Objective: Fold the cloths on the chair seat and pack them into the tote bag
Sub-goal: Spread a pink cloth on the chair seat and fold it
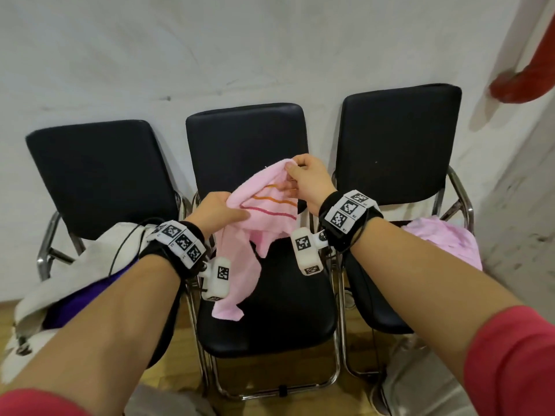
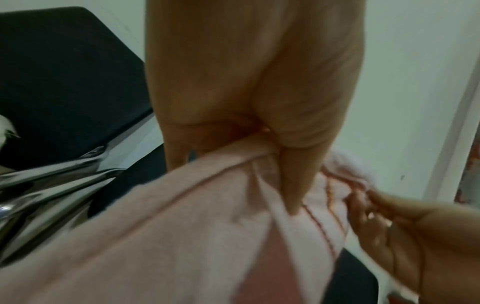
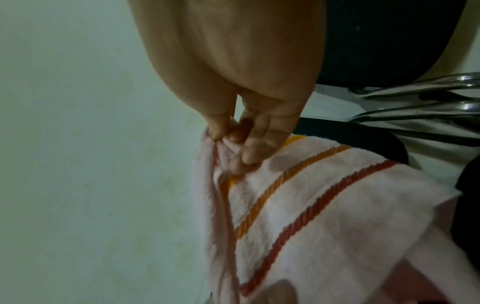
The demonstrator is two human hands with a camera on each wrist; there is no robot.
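A pink cloth [image 1: 258, 211] with orange and red stripes hangs in the air above the middle chair seat [image 1: 288, 319]. My left hand [image 1: 220, 210] grips its left edge, with the thumb over the fabric [image 2: 182, 236]. My right hand [image 1: 303, 178] pinches its top corner between thumb and fingers, and the stripes [image 3: 298, 205] run below them. The lower end of the cloth dangles down to the seat. A beige tote bag [image 1: 75, 277] with a purple lining lies on the left chair. More pink cloth [image 1: 444, 241] is piled on the right chair seat.
Three black padded chairs with chrome frames stand in a row against a white wall [image 1: 210, 55]. A red pipe [image 1: 528, 82] runs down at the upper right. Wooden floor [image 1: 264, 370] shows under the chairs. Cables trail from my wristbands.
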